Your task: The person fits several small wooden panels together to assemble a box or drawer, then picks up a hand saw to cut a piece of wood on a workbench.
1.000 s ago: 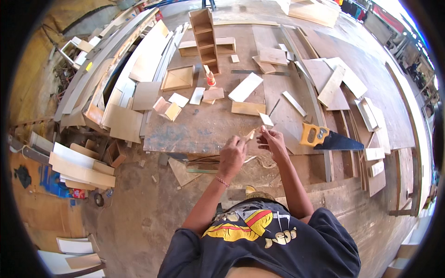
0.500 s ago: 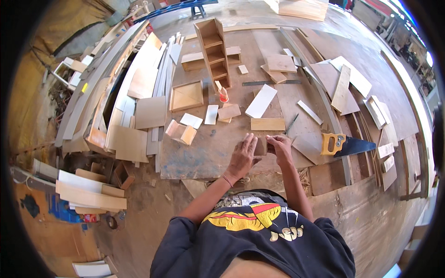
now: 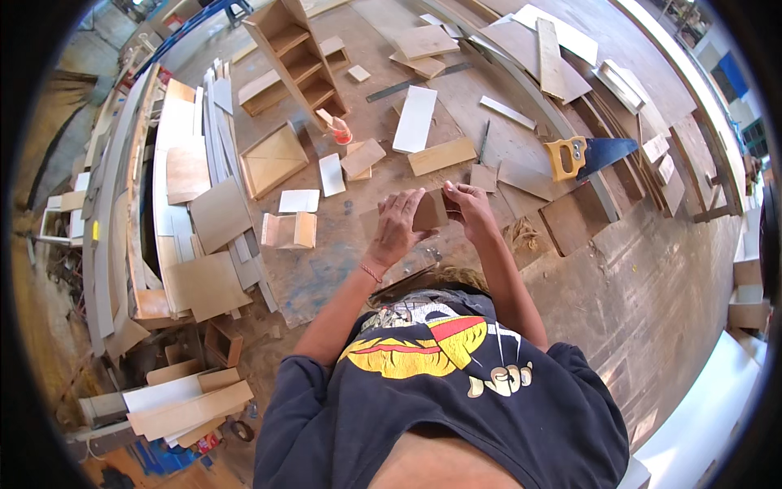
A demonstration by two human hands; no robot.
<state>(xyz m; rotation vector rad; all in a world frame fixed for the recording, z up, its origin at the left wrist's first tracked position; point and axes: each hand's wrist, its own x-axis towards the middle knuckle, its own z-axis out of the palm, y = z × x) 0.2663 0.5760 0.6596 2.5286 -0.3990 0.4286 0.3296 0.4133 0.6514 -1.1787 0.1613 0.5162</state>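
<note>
A small brown wooden board (image 3: 430, 213) is held in front of my body, low over the near edge of the worktable (image 3: 326, 253). My left hand (image 3: 396, 226) lies across it, fingers long and close together, thumb on the near side. Brown wood also shows left of that hand; whether it is the same piece I cannot tell. My right hand (image 3: 471, 212) pinches the board's right edge; anything small in its fingertips is hidden. Just beyond lie a light wooden block (image 3: 442, 156) and a small brown square piece (image 3: 483, 177).
A handsaw with a yellow handle (image 3: 568, 159) lies at the right. Farther off are a red glue bottle (image 3: 340, 132), a tall open wooden shelf box (image 3: 297, 61), a shallow tray (image 3: 275, 160) and a white board (image 3: 415, 120). Stacked panels (image 3: 186, 171) line the left.
The view has shifted, so the table's things sit farther up and left and look tilted. Both hands keep their hold on the brown board with little change in pose.
</note>
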